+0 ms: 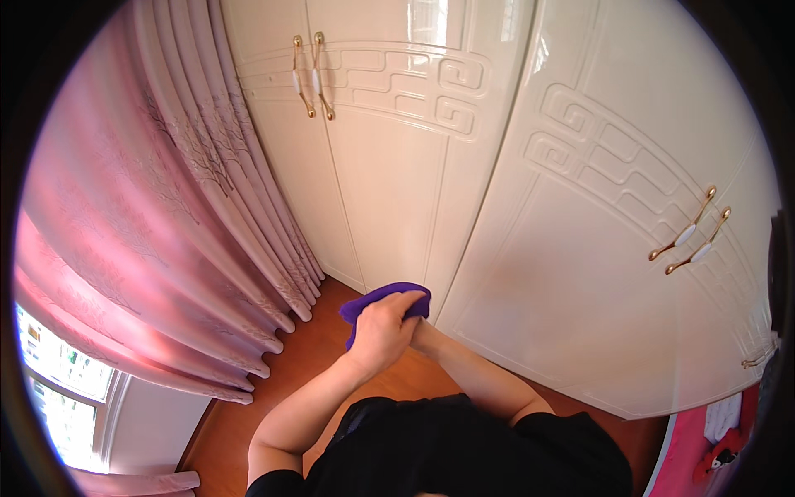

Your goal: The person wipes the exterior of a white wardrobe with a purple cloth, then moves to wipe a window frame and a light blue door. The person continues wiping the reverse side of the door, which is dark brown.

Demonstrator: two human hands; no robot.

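A purple cloth (397,291) is bunched up in front of my body, above the floor. My left hand (382,323) grips it from above, with the thumb and fingers closed around its folds. The cloth's edges stick out to the left of the hand and beyond it. My right forearm (472,366) comes in from the right, and its wrist meets the cloth just behind my left hand. The right hand itself is hidden by the left hand and the cloth, so its grip does not show.
A glossy cream wardrobe (397,186) with gold-and-white handles (315,77) rises ahead. Pink curtains (186,205) hang at left, beside a bright window (62,397). The floor (298,360) is reddish-brown wood. Pink fabric (677,447) with a red figure lies at lower right.
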